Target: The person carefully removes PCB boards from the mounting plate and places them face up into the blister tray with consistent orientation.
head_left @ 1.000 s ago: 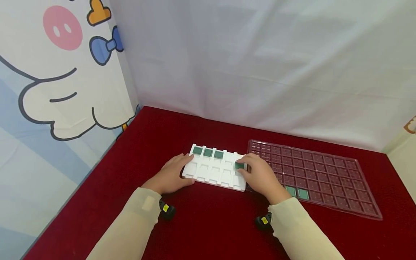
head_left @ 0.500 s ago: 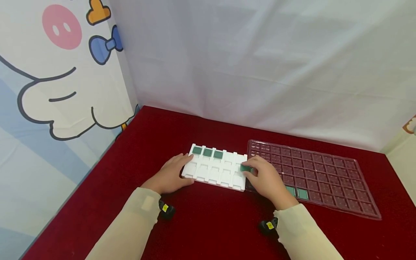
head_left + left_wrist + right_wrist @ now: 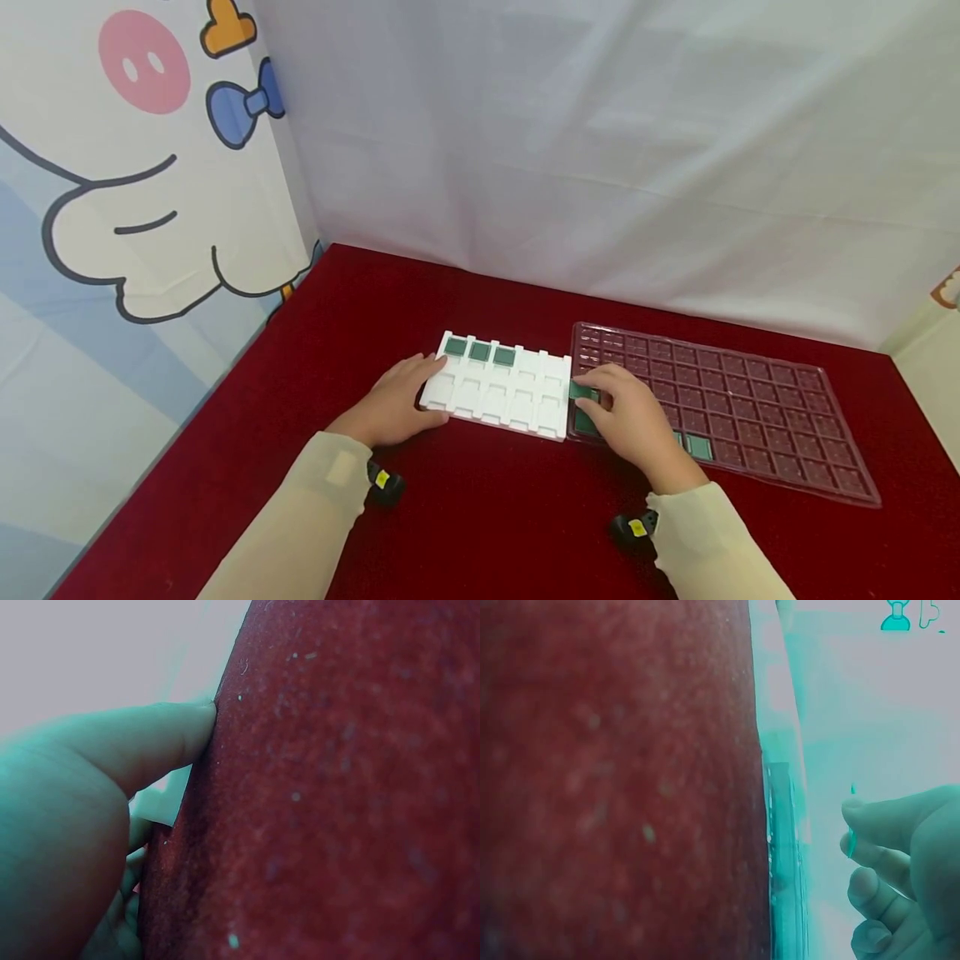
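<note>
- the left hand (image 3: pixel 396 402) lies back-up at the left end of the white tray (image 3: pixel 495 398), its sleeve (image 3: pixel 303 500) slanting in from below.
- we see the right hand (image 3: pixel 624 410) just right of the white tray, over the clear tray (image 3: pixel 738 406), its forearm angled inward.
- our left fingers are relaxed and spread from the thumb, which reaches out straight to touch the white tray's near edge; a fingertip rests on its left edge.
- our right thumb and forefinger pinch a green chip (image 3: pixel 580 390) just right of the white tray.
- three seated squares (image 3: pixel 480 352) fill the left pockets of the white tray's far row.
- the right hand and wrist hide part of the clear tray, so we cannot count its green squares (image 3: pixel 699 447).
- in the right wrist view we get the chip only as a thin sliver; we cannot tell whether it touches the clear tray.
</note>
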Tool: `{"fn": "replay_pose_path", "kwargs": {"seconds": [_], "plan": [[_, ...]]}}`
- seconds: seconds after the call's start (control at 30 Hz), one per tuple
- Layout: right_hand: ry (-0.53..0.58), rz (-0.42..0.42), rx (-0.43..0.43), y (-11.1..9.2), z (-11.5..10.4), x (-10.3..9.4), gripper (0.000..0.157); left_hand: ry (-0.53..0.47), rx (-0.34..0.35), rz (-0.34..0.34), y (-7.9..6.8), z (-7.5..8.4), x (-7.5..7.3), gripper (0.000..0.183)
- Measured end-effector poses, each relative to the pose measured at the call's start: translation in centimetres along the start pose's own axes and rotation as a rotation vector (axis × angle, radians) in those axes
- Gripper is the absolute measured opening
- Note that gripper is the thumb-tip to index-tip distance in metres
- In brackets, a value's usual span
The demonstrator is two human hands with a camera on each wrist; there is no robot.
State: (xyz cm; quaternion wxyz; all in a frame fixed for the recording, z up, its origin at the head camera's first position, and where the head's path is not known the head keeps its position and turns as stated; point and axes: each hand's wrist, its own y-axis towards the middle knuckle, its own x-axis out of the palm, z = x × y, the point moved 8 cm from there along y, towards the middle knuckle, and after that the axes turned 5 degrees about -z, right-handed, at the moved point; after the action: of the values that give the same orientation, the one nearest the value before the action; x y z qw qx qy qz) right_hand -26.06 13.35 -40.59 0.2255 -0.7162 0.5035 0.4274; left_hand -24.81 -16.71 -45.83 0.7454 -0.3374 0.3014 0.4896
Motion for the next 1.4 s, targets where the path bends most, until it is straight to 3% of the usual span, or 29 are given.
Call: {"fn": "replay_pose_path", "kwargs": {"seconds": [0.83, 1.4], "plan": [[0.000, 0.041, 0.056, -2.3, 2.3, -2.1, 0.028, 0.003, -0.005, -0.012, 0.0, 0.2, 0.0, 0.087], [-0.022, 0.024, 0.097, -3.2, 3.7, -3.0, 0.029, 0.005, -0.018, -0.007, 0.0, -0.1, 0.1, 0.087]]}}
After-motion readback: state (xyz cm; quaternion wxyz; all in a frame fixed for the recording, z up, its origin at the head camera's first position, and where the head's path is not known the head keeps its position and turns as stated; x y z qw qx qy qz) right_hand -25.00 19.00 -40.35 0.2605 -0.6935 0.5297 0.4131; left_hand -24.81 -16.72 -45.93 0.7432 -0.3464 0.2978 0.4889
